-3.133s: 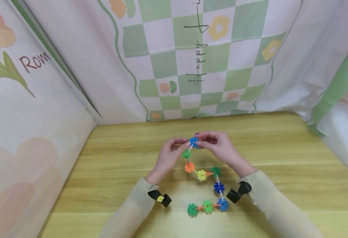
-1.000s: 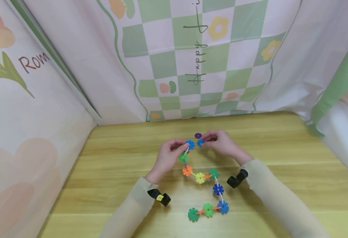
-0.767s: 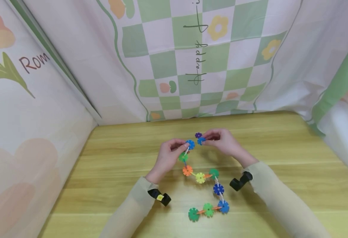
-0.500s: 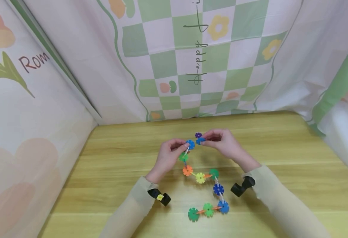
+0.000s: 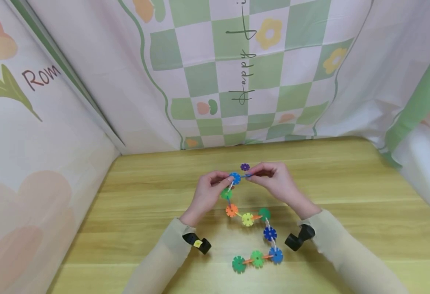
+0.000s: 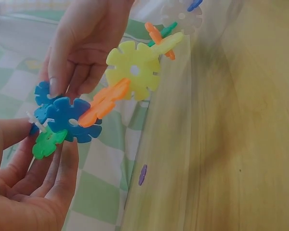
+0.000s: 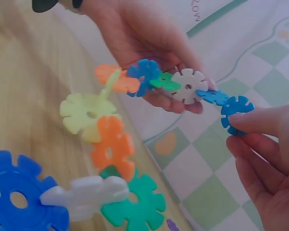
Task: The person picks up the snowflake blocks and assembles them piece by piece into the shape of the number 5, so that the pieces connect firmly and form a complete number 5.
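A chain of slotted plastic flower discs runs between my hands and back toward me, with an orange disc [image 5: 231, 210], a yellow disc [image 5: 247, 219] and a dark green disc [image 5: 238, 264] at its near end. My left hand [image 5: 211, 194] pinches the chain's far end at a blue disc [image 5: 235, 178]. Thumb and fingers of my right hand [image 5: 277, 181] pinch another blue disc [image 7: 236, 114], seen edge-on in the head view. Its rim meets the left hand's blue disc [image 7: 213, 97]; how deep the slots sit is too small to tell.
A loose purple disc [image 5: 245, 167] lies on the wooden table [image 5: 156, 179] just beyond the hands. A patterned curtain [image 5: 196, 81] closes off the back, and a printed cloth [image 5: 34, 163] stands along the left. Each wrist carries a small black camera.
From both hands together on the blue pieces, the right hand drew away holding a blue disc. That disc has since turned edge-on and come against the left hand's blue disc.
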`<state>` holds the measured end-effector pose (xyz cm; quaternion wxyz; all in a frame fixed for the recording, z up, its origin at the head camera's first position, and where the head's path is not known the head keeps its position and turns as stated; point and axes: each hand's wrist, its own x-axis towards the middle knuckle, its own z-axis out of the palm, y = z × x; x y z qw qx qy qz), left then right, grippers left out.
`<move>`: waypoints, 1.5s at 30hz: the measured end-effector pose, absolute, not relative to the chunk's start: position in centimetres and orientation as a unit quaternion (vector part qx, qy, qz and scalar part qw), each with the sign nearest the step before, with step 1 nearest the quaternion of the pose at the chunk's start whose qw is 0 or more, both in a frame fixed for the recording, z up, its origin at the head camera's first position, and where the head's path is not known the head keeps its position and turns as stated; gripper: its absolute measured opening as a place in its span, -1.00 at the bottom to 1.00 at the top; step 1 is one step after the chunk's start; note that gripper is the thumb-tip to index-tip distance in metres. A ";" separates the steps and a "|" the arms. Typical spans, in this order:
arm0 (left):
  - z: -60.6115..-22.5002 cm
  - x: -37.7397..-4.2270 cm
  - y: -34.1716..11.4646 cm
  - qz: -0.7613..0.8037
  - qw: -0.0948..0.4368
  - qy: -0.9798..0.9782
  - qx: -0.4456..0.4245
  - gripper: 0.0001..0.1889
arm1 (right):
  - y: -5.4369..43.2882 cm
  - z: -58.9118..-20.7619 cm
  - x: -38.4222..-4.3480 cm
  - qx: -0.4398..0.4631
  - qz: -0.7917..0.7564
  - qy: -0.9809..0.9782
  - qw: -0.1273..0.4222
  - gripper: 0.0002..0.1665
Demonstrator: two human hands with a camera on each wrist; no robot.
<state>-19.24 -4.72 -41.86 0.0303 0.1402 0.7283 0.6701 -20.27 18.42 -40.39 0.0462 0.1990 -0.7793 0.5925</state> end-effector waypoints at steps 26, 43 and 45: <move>-41.9 -19.3 -4.6 0.688 0.032 0.711 0.142 -0.81 | 17.7 -40.7 -19.8 0.215 0.550 -0.804 0.077 -0.94; -42.3 -19.8 -4.5 0.685 0.045 0.715 0.133 -0.84 | 17.5 -40.5 -19.6 0.214 0.526 -0.820 0.071 -0.95; -42.5 -19.8 -4.5 0.686 0.041 0.714 0.136 -0.84 | 17.4 -40.6 -19.7 0.217 0.518 -0.824 0.073 -0.97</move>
